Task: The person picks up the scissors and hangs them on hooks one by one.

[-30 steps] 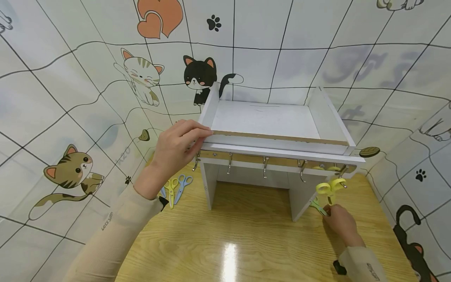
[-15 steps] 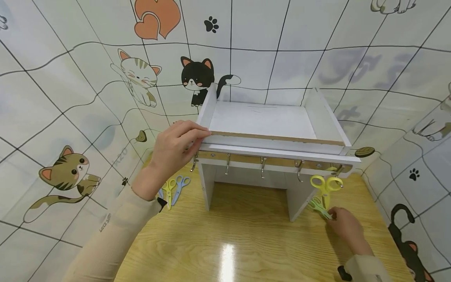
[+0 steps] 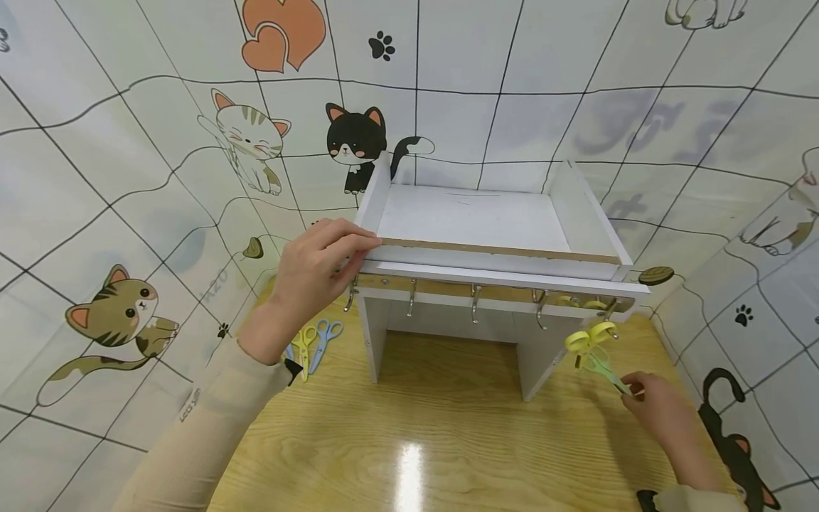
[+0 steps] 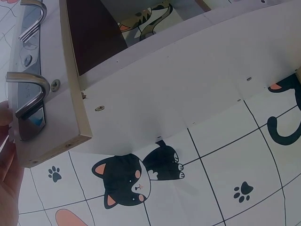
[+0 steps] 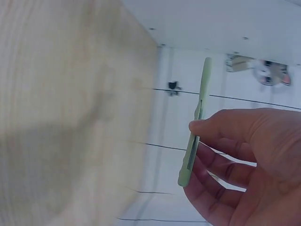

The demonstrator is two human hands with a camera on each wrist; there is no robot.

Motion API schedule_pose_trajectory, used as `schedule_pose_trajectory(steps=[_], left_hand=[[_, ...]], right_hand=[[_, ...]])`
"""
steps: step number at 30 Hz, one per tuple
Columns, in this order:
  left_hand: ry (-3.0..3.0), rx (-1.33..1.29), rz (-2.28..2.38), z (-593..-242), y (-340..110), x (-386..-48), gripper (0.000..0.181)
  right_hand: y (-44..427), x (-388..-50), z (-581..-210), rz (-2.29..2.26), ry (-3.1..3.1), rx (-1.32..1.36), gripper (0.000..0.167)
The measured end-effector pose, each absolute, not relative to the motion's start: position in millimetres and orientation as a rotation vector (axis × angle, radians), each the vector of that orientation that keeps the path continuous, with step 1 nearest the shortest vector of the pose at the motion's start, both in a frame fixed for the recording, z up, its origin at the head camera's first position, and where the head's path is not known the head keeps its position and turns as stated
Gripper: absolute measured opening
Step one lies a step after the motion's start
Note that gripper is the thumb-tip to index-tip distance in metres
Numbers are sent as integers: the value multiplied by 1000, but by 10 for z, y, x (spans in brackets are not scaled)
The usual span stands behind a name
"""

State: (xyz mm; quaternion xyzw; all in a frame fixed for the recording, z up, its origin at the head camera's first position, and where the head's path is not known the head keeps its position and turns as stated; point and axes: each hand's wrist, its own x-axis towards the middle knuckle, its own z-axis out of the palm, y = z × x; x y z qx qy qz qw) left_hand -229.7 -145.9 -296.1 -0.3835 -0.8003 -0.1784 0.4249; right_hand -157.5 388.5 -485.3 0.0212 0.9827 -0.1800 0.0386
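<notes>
My left hand (image 3: 316, 263) grips the front left corner of a white wooden shelf (image 3: 441, 257), fingers over the top rail and thumb below. In the left wrist view its fingers show only at the left edge, beside the shelf's metal hooks (image 4: 35, 87). To the right of the shelf, my right hand (image 3: 662, 412) pinches green scissors (image 3: 604, 368) by the blade end, with the handle loops pointing up toward the shelf. The right wrist view shows these scissors edge-on (image 5: 203, 84) between thumb and fingers. Yellow scissors (image 3: 578, 341) hang from the rightmost hook, just behind the green handles.
On the wooden table (image 3: 473, 434), left of the shelf, lie blue scissors (image 3: 326, 345) and another yellow pair (image 3: 305, 353); a further blue piece is partly hidden by the left arm. Cat-patterned walls (image 3: 505, 78) enclose the table at the back and sides.
My right hand has lifted the green scissors off the table and moved them to the right, up near the hanging yellow scissors, which have swung. The left hand stays on the shelf.
</notes>
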Motion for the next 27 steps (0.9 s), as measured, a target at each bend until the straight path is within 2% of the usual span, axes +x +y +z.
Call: schedule_pose_trajectory(steps=[12, 21, 27], left_hand=[[-2012, -955, -448, -2956, -1462, -2287, 21], [-2006, -965, -449, -2949, -1454, -2287, 21], [-1997, -964, -456, -2946, -1449, -2281, 22]], right_hand=[[3844, -1302, -4290, -549, 3194, 219, 38], [3761, -1104, -3923, -591, 3363, 587, 36], [3627, -955, -3737, -915, 3433, 783, 37]])
